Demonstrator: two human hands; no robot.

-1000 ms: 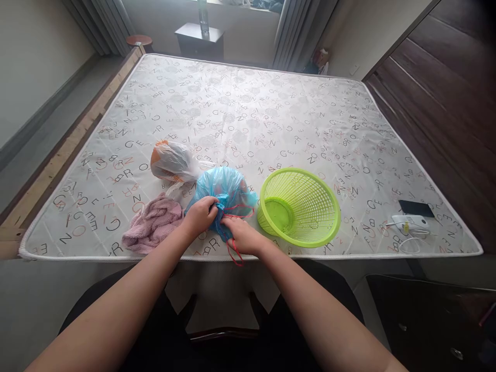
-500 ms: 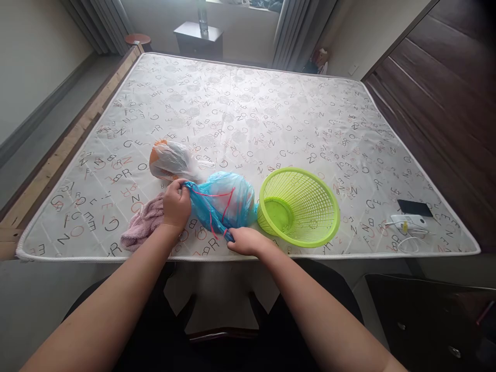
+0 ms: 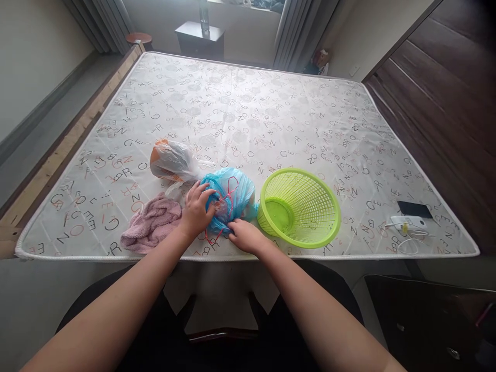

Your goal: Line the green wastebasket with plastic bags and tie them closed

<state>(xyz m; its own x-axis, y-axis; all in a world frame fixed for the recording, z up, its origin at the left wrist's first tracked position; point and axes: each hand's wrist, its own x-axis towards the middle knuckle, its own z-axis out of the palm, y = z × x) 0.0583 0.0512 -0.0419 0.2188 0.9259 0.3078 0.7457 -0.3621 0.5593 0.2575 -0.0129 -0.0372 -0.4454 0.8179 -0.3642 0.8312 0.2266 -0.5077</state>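
A blue plastic bag (image 3: 245, 191) with red drawstrings lies bunched up near the mattress's front edge, its mouth toward me and pale contents showing through. My left hand (image 3: 197, 207) rests against the left side of its mouth, fingers spread and bent over the plastic. On the near right side, my right hand (image 3: 247, 236) pinches the bag's rim between thumb and fingers. A pink fluffy cloth (image 3: 149, 227) lies crumpled left of my left hand. Just right of the bag, a lime-green plastic basket (image 3: 300, 206) is tipped on its side, opening toward the right.
Behind the bag lies a clear plastic bag (image 3: 174, 160) around something orange. A white power strip (image 3: 408, 223) with a cable and a flat black object (image 3: 414, 209) are at the right of the mattress (image 3: 290, 119). A dark headboard (image 3: 434, 98) stands at right.
My left hand has moved right and its fingers have spread from a closed grip. The bag's stretched left rim has gathered inward. My right hand stays on the bag.
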